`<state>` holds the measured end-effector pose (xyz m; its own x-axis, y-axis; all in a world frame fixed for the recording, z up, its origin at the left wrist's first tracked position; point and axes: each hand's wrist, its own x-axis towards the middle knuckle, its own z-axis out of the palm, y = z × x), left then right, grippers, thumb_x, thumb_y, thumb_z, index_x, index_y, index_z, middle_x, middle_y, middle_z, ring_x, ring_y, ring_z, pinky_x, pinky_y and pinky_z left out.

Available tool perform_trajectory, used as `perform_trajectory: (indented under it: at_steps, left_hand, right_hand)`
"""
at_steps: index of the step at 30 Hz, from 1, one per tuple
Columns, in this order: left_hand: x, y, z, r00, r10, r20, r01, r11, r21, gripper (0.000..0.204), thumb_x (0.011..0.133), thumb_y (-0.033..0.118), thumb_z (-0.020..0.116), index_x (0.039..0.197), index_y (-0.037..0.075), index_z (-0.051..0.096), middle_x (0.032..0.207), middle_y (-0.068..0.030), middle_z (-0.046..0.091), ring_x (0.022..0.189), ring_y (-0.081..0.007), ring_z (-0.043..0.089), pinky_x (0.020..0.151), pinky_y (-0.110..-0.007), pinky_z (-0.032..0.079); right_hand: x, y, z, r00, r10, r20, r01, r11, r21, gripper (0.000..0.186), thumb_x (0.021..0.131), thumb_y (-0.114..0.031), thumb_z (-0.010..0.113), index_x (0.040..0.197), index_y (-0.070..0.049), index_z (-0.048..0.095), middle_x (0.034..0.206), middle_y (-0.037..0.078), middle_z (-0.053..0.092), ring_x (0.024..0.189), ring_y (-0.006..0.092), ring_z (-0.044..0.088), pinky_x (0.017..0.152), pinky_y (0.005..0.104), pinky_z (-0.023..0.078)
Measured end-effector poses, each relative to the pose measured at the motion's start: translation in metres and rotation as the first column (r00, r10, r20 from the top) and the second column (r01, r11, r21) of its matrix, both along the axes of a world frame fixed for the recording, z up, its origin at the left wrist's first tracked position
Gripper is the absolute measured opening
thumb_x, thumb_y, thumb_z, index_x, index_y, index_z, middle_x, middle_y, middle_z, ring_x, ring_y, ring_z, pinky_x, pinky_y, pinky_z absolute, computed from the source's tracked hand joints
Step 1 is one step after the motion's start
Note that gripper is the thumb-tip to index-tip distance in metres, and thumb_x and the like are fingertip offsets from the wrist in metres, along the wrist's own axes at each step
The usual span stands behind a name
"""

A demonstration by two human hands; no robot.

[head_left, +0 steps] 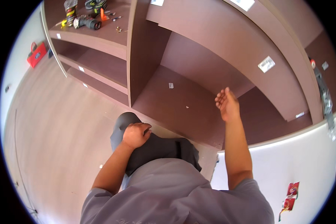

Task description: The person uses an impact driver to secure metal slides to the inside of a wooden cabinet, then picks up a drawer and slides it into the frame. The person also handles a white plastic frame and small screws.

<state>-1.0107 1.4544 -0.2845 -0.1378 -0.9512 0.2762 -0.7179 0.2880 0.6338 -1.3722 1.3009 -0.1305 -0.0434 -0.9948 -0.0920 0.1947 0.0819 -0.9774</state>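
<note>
My left hand (137, 135) rests on my bent knee in dark grey trousers (153, 153). Its fingers are curled in, and whatever may lie inside them is hidden. My right hand (227, 105) is raised in front of the brown cabinet (186, 97), fingers loosely bent and somewhat apart, with nothing visible in it. Behind it stretches a long brown panel (235, 48) bearing white labels. A small white label (171, 86) and a tiny white scrap (187, 107) lie on the cabinet's bottom board.
On the upper left shelf sit a cordless power tool (87, 22), a clear jar (70, 11), an orange piece (103, 15) and small brass-coloured hardware (118, 29). A red bag (36, 55) stands by the left wall. Clear plastic wrap (326, 99) hangs at right. Red packaging (290, 196) lies lower right.
</note>
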Motion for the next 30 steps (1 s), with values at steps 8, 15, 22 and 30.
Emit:
perform_trajectory:
  at_steps: [8, 15, 22, 30]
  left_hand:
    - [0.008, -0.004, -0.004, 0.997, 0.006, -0.078, -0.005, 1.000, 0.010, 0.021, 0.086, 0.022, 0.069, 0.102, 0.008, 0.073, 0.093, -0.0113, 0.074, 0.090, -0.0332, 0.070, 0.084, -0.046, 0.053]
    - [0.015, -0.014, -0.011, 0.990, 0.020, -0.138, -0.015, 0.999, 0.038, 0.021, 0.086, 0.022, 0.068, 0.101, 0.008, 0.073, 0.092, -0.0122, 0.073, 0.090, -0.0333, 0.070, 0.083, -0.046, 0.055]
    - [0.019, -0.029, -0.016, 0.974, 0.003, -0.228, 0.016, 0.996, 0.084, 0.022, 0.084, 0.019, 0.069, 0.101, 0.007, 0.073, 0.089, -0.0127, 0.073, 0.086, -0.0340, 0.070, 0.079, -0.044, 0.056]
    - [0.025, -0.035, -0.012, 0.967, -0.001, -0.253, 0.027, 0.995, 0.097, 0.022, 0.084, 0.018, 0.069, 0.101, 0.006, 0.073, 0.090, -0.0127, 0.074, 0.086, -0.0331, 0.071, 0.078, -0.043, 0.057]
  right_hand:
    - [0.014, -0.002, 0.035, 0.898, -0.036, -0.439, -0.113, 0.945, -0.308, 0.014, 0.101, -0.019, 0.065, 0.097, -0.006, 0.064, 0.086, 0.005, 0.070, 0.077, 0.0133, 0.065, 0.071, 0.0266, 0.051]
    - [0.067, 0.023, 0.171, 0.658, -0.403, -0.636, -0.689, 0.019, -0.725, 0.018, 0.094, -0.013, 0.069, 0.080, -0.002, 0.063, 0.077, 0.008, 0.066, 0.065, 0.0193, 0.058, 0.057, 0.0313, 0.045]
    - [0.062, -0.070, 0.191, 0.408, -0.707, -0.578, -0.856, -0.076, -0.511, 0.032, 0.090, -0.021, 0.071, 0.066, -0.008, 0.054, 0.066, 0.006, 0.057, 0.061, 0.0248, 0.055, 0.055, 0.0355, 0.038]
    - [0.073, -0.093, 0.184, 0.305, -0.810, -0.500, -0.893, -0.062, -0.445, 0.030, 0.086, -0.020, 0.072, 0.065, -0.010, 0.054, 0.065, 0.004, 0.056, 0.060, 0.0242, 0.054, 0.060, 0.0361, 0.041]
